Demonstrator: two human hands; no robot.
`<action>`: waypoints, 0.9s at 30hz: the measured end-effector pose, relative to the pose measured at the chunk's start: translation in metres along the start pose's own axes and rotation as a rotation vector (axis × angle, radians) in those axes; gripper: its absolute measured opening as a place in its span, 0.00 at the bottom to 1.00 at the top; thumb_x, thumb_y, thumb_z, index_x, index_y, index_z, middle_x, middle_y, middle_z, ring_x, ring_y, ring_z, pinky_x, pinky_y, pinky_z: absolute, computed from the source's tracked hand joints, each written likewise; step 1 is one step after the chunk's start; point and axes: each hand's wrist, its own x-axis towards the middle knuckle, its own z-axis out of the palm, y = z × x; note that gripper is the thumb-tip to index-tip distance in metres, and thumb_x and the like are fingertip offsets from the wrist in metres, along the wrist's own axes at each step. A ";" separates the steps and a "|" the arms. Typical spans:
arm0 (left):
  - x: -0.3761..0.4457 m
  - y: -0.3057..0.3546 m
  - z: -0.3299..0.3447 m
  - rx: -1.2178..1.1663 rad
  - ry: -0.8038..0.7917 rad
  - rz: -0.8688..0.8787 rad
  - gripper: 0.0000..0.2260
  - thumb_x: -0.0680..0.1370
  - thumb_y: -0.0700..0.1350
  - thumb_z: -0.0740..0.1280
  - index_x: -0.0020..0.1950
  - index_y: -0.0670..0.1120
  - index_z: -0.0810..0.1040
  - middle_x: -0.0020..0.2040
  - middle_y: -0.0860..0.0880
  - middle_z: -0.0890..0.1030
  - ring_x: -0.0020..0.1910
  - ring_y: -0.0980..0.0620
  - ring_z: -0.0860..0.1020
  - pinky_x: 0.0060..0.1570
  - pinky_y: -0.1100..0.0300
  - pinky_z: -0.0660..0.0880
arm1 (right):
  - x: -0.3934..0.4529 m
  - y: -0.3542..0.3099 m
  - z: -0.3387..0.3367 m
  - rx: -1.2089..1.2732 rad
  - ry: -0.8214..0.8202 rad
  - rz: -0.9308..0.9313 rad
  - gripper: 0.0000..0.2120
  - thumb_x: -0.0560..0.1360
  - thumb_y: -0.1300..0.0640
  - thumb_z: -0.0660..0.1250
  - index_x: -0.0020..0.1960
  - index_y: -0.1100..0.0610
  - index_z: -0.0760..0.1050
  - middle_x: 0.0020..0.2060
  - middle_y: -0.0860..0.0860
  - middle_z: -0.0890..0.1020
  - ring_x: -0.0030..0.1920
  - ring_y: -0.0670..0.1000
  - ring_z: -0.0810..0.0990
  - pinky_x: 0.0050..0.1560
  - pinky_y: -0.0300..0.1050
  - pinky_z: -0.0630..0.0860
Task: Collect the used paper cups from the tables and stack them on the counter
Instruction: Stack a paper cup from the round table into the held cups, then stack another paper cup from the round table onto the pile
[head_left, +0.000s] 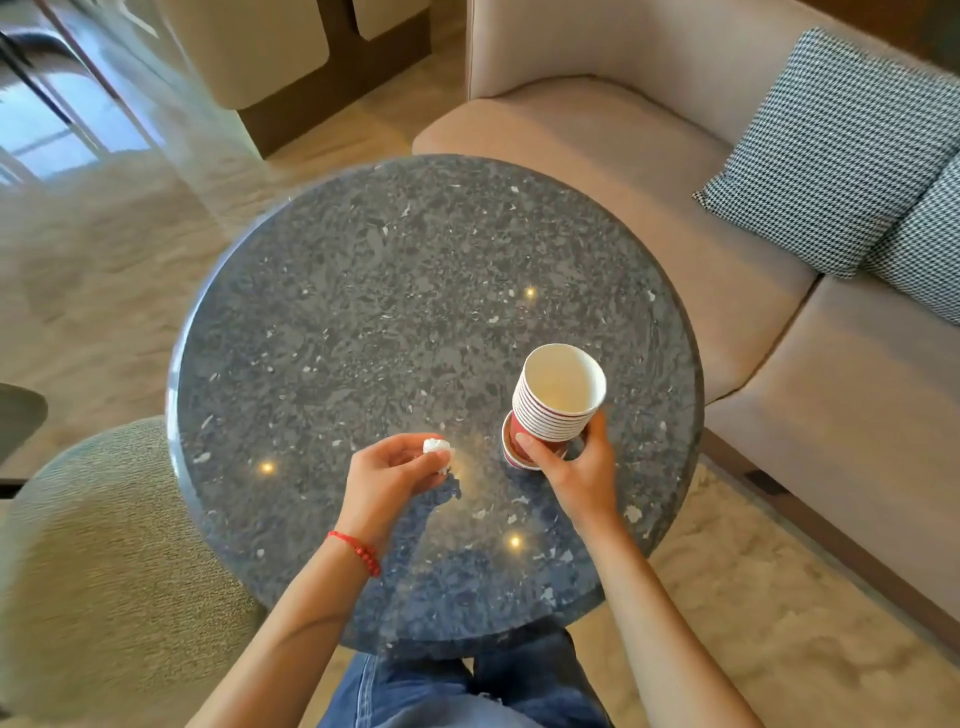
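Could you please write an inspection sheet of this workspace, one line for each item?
Surface: round dark speckled stone table, glossy, with small light reflections.
Job's things: stack of paper cups, red and white, held tilted above the table; one more red cup is partly hidden just below it.
Clutter: crumpled white paper ball, pinched above the table.
Grippers: left hand holds the paper ball; right hand grips the stack near its bottom.
Cables: nothing seen.
Surroundings: beige sofa with houndstooth cushions, green stool, pale floor.
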 end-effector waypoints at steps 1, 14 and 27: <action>0.000 0.000 -0.001 0.004 0.005 0.003 0.04 0.71 0.34 0.71 0.42 0.41 0.82 0.38 0.43 0.83 0.38 0.50 0.81 0.37 0.65 0.79 | -0.001 0.003 0.002 -0.005 -0.011 0.004 0.27 0.61 0.49 0.77 0.56 0.40 0.69 0.49 0.34 0.78 0.52 0.31 0.76 0.46 0.24 0.71; -0.007 -0.005 -0.018 0.031 0.020 -0.004 0.06 0.70 0.36 0.72 0.39 0.47 0.83 0.35 0.48 0.85 0.38 0.51 0.83 0.40 0.63 0.80 | -0.005 0.028 0.021 -0.025 0.019 0.075 0.38 0.59 0.61 0.81 0.57 0.38 0.63 0.54 0.37 0.72 0.53 0.32 0.73 0.46 0.20 0.67; -0.010 -0.011 -0.006 0.121 -0.116 0.013 0.04 0.70 0.37 0.73 0.40 0.46 0.83 0.35 0.47 0.84 0.37 0.51 0.82 0.40 0.63 0.79 | -0.045 0.020 -0.003 0.079 0.146 0.106 0.38 0.61 0.62 0.80 0.66 0.55 0.66 0.55 0.46 0.77 0.53 0.35 0.77 0.50 0.25 0.71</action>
